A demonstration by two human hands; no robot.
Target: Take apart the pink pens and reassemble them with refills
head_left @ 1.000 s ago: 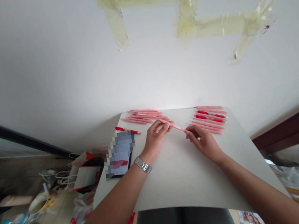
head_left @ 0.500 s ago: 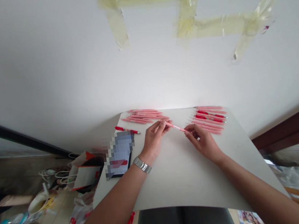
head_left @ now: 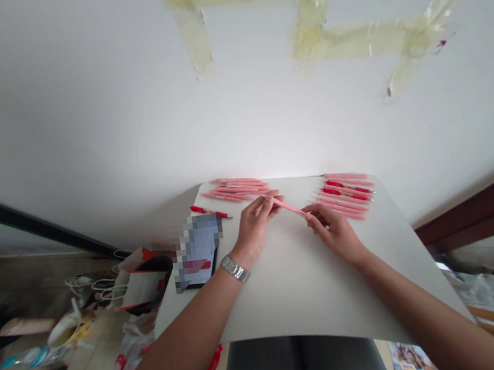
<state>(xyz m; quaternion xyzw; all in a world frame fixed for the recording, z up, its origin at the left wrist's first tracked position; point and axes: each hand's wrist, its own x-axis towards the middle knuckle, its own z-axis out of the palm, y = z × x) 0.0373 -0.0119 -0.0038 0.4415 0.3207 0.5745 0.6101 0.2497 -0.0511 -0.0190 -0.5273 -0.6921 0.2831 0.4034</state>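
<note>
A pink pen (head_left: 288, 206) is stretched between my two hands above the table. My left hand (head_left: 256, 223) pinches its upper left end, and my right hand (head_left: 331, 227) grips the lower right end with thumb and fingers. Behind my left hand lies a loose pile of pink pens (head_left: 236, 189). To the right of my right hand, a row of pink pens (head_left: 343, 207) lies side by side, with a few red pens (head_left: 348, 190) among them. One more red pen (head_left: 210, 212) rests near the phone.
A phone (head_left: 201, 251), its screen blurred out, lies at the left of the white table (head_left: 307, 298). The wall (head_left: 256, 117) rises right behind the table. On the floor at left are a box (head_left: 139, 284), cables and a plastic bag (head_left: 134, 345).
The pen has turned about its length: the white label that faced me before is out of sight. Both hands keep nearly the same place and grip.
</note>
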